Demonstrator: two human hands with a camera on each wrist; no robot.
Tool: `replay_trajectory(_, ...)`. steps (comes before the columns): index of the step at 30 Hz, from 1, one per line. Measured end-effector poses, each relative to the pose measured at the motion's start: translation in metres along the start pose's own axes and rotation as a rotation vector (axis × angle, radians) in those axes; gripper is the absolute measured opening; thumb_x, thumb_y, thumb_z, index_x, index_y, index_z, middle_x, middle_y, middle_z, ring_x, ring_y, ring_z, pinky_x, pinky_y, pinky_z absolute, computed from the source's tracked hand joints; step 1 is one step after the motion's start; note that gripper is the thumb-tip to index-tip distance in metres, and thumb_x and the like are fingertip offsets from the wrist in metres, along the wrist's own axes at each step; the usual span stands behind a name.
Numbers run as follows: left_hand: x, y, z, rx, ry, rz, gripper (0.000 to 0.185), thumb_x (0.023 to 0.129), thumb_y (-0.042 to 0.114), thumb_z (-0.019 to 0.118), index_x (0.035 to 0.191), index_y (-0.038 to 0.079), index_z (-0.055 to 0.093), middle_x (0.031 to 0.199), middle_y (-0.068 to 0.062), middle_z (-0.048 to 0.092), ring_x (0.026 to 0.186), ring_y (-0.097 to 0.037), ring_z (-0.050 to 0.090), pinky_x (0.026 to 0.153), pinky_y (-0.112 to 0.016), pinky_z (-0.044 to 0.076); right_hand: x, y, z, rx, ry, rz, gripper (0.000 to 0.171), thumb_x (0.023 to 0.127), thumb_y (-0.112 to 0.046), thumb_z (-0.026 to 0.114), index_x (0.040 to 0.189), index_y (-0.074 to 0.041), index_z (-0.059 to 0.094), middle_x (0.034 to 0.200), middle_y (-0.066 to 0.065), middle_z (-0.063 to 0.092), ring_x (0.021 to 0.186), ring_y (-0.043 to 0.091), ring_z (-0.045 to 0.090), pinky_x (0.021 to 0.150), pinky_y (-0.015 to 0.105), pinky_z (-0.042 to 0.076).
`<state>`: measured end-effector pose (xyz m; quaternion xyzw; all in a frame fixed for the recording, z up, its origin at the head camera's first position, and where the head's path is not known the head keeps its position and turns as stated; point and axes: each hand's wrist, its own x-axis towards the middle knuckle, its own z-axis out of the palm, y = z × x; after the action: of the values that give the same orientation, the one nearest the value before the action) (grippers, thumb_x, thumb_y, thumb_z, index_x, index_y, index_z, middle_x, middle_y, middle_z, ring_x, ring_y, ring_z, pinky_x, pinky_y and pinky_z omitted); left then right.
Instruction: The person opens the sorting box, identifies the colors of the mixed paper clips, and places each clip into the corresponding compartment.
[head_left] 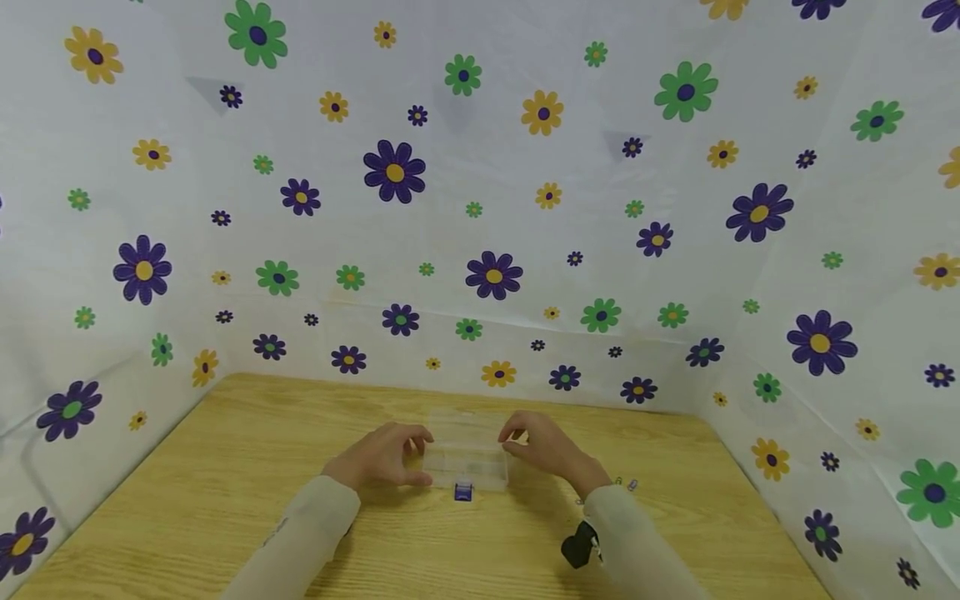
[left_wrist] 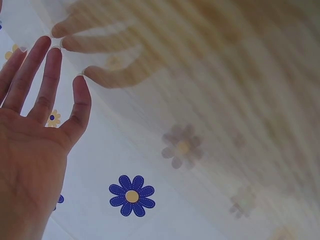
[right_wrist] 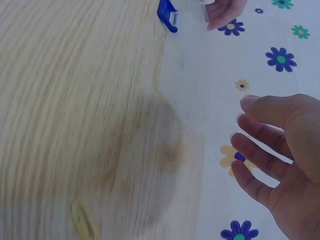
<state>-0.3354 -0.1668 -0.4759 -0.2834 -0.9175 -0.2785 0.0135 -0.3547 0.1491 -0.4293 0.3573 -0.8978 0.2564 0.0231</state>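
A clear plastic box (head_left: 467, 463) lies on the table with its lid raised at the back. On its front edge sits a blue latch (head_left: 463, 491), also visible in the right wrist view. My left hand (head_left: 381, 455) is at the box's left side, fingers loosely bent in the head view; its fingertips meet their reflections in the left wrist view. At the right side is my right hand (head_left: 549, 451), its thumb and fingers (right_wrist: 255, 132) loosely curved around bare space. Whether either hand touches the box is hard to tell.
Several small clips lie right of the box near my right sleeve, among them a yellow paper clip (right_wrist: 84, 220). A black object (head_left: 579, 546) is beside the right wrist. White flower-patterned sheeting (head_left: 495, 200) stands behind and along both sides of the wooden table (head_left: 270, 433).
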Motion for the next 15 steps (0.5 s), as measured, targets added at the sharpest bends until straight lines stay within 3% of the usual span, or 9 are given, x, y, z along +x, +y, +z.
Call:
replay_trajectory(7,-0.001,0.0,0.0,0.0,0.0,-0.004,0.067,0.079,0.051,0.085,0.128,0.008,0.067,0.112,-0.004,0.072,0.099,-0.019,0.063,0.093,-0.044,0.053,-0.021,0.017,-0.015,-0.043,-0.01,-0.017,0.006,0.095,-0.006,0.071,0.099,-0.004,0.075,0.101,0.009,0.074,0.095,0.029,0.069,0.087,0.05,0.057)
replay_trajectory(15,0.0,0.0,0.001,0.002,-0.006,-0.001,0.067,0.079,0.052,0.084,0.128,0.008,0.068,0.11,-0.001,0.072,0.1,-0.018,0.063,0.094,-0.044,0.053,-0.045,0.034,-0.031,-0.058,-0.045,0.043,0.006,0.094,-0.008,0.072,0.099,-0.005,0.075,0.1,0.004,0.073,0.095,0.027,0.068,0.087,0.05,0.057)
